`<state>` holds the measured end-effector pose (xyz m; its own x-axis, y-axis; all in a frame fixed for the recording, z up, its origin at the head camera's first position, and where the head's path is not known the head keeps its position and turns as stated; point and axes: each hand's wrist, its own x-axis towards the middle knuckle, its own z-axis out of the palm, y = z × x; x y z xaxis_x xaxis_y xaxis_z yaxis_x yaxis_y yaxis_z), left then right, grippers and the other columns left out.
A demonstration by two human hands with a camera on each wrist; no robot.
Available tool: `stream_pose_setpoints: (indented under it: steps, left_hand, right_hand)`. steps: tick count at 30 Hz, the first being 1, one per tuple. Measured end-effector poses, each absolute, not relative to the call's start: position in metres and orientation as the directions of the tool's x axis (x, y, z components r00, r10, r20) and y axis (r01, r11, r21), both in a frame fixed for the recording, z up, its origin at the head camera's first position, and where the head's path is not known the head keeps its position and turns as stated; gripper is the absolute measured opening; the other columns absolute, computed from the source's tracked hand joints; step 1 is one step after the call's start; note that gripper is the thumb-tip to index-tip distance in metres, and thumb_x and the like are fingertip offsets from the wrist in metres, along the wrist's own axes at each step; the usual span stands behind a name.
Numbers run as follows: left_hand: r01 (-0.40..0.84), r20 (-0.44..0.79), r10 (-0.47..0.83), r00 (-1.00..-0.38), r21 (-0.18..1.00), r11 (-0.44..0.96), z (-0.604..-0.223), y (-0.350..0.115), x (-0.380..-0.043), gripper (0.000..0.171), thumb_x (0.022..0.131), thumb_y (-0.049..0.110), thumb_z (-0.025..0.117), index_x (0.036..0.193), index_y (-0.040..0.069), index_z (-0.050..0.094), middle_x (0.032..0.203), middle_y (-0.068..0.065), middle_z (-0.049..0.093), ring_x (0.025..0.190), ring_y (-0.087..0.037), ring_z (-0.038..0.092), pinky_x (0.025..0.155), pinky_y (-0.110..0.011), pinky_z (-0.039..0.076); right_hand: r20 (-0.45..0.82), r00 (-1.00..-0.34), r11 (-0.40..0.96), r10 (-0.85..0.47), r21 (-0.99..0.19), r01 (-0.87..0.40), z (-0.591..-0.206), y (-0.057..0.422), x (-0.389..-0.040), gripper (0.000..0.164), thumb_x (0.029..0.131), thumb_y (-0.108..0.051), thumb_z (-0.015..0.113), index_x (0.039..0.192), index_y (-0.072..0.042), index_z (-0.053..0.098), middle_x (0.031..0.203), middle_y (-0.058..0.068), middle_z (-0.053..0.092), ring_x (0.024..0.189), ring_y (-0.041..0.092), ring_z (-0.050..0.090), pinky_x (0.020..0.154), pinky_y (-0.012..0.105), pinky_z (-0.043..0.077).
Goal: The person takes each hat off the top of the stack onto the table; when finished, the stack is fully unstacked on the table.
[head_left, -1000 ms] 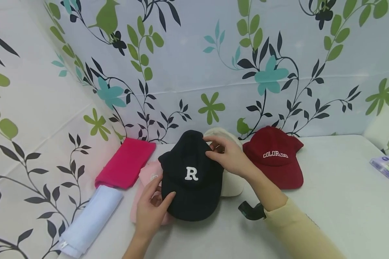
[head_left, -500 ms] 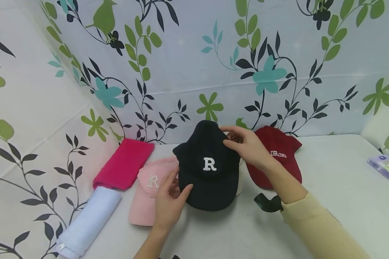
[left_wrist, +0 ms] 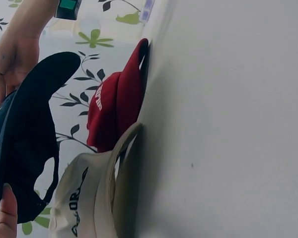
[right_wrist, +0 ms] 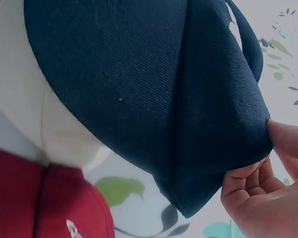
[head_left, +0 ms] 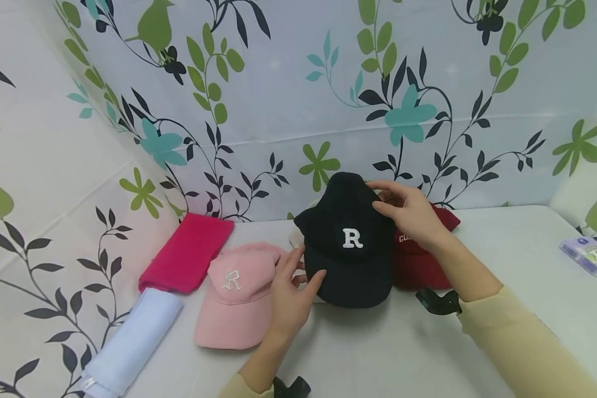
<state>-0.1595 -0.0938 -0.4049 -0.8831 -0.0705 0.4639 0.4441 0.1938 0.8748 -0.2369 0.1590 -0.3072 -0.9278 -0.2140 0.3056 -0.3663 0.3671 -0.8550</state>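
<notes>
A black baseball cap (head_left: 350, 243) with a white R hangs above the table, held between both hands. My left hand (head_left: 291, 293) pinches the edge of its brim, thumb in front. With thumb and fingers, my right hand (head_left: 408, 213) grips the crown's upper right side. Under the raised cap, the left wrist view shows a cream cap (left_wrist: 82, 198) with dark lettering, mostly hidden in the head view. A dark red cap (head_left: 420, 265) stands behind my right forearm, partly covered. To the left lies a pink cap (head_left: 236, 298) with a white monogram.
A folded hot-pink cloth (head_left: 186, 251) and a rolled light-blue cloth (head_left: 131, 342) lie along the left side. At the far right is a small purple package (head_left: 589, 255). A patterned curtain (head_left: 278, 110) backs the white table (head_left: 378, 354).
Both hands have carried the black cap right and upward, away from the pink cap, which is now uncovered. The black cap now covers most of the cream cap and part of the red one.
</notes>
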Motion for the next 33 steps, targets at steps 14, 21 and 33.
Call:
stream_pose_setpoints:
  steps: [14,21,33]
  left_hand:
    - [0.491,0.499,-0.057,-0.865,0.864,0.114,-0.411,-0.057,-0.174,0.059,0.086,-0.002,0.078,0.141,-0.001,0.057,0.128,-0.011,0.059,0.099,-0.027,0.053,0.076,-0.021,0.054]
    - [0.503,0.510,-0.067,-0.858,0.859,0.095,-0.410,-0.037,-0.180,0.059,0.086,-0.001,0.078,0.140,-0.001,0.057,0.131,-0.011,0.058,0.099,-0.028,0.053,0.075,-0.022,0.054]
    - [0.500,0.501,-0.040,-0.864,0.865,0.047,-0.406,-0.006,-0.188,0.059,0.085,-0.001,0.078,0.140,-0.003,0.056,0.132,-0.013,0.057,0.100,-0.023,0.053,0.076,-0.025,0.056]
  right_hand:
    - [0.303,-0.936,0.440,-0.178,-0.827,-0.351,-0.303,0.192,-0.240,0.044,0.103,-0.014,0.058,0.146,-0.008,0.053,0.115,0.016,0.056,0.098,0.028,0.054,0.086,0.030,0.045]
    - [0.299,-0.941,0.455,-0.162,-0.823,-0.339,-0.300,0.210,-0.242,0.044,0.103,-0.015,0.057,0.147,-0.009,0.052,0.113,0.015,0.054,0.098,0.026,0.053,0.084,0.031,0.044]
    - [0.329,-0.939,0.495,-0.099,-0.803,-0.333,-0.296,0.239,-0.244,0.043,0.103,-0.015,0.057,0.146,-0.006,0.053,0.112,0.013,0.053,0.093,0.018,0.055,0.078,0.022,0.045]
